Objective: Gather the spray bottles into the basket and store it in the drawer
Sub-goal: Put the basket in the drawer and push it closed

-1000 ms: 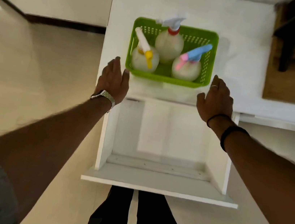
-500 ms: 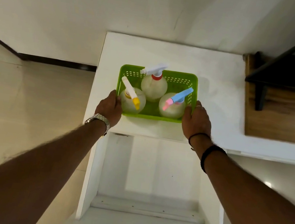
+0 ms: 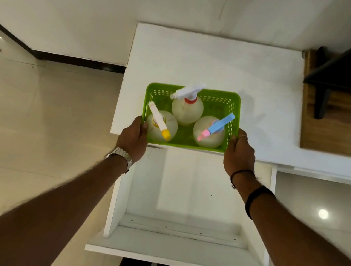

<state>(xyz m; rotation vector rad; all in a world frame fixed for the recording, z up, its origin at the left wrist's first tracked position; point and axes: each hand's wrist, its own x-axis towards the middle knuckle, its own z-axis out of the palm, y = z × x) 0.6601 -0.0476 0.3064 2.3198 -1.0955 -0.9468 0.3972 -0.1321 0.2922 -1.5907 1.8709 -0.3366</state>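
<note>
A: Item one: bright green perforated plastic basket (image 3: 236, 110), rectangular. Location?

B: At the near edge of the white cabinet top (image 3: 213, 66), directly above the open white drawer (image 3: 176, 249). Whether its base rests on the top or is just clear of it, I cannot tell.

A: Contents?

B: Three round translucent spray bottles, all upright. White-triggered bottle with a red collar (image 3: 186, 109) at the far middle; bottle with a yellow-tipped nozzle (image 3: 160, 124) at the near left; bottle with a blue-and-pink trigger (image 3: 209, 131) at the near right. They sit close together, which likely keeps them from tipping.

A: Hands?

B: Left hand (image 3: 133, 136) is closed on the basket's near left corner, thumb over the rim, fingers outside the wall. Right hand (image 3: 239, 153) mirrors it on the near right corner.

A: Why grip at the two corners?

B: Judged: opposite holds keep the load level, so the top-heavy bottles stay standing, and the hands stay clear of the triggers.

A: Drawer condition?

B: Pulled fully out towards the person, nothing visible inside, wide enough by appearance to take the basket. Gathering looks done; lowering in and closing is not yet done.
</note>
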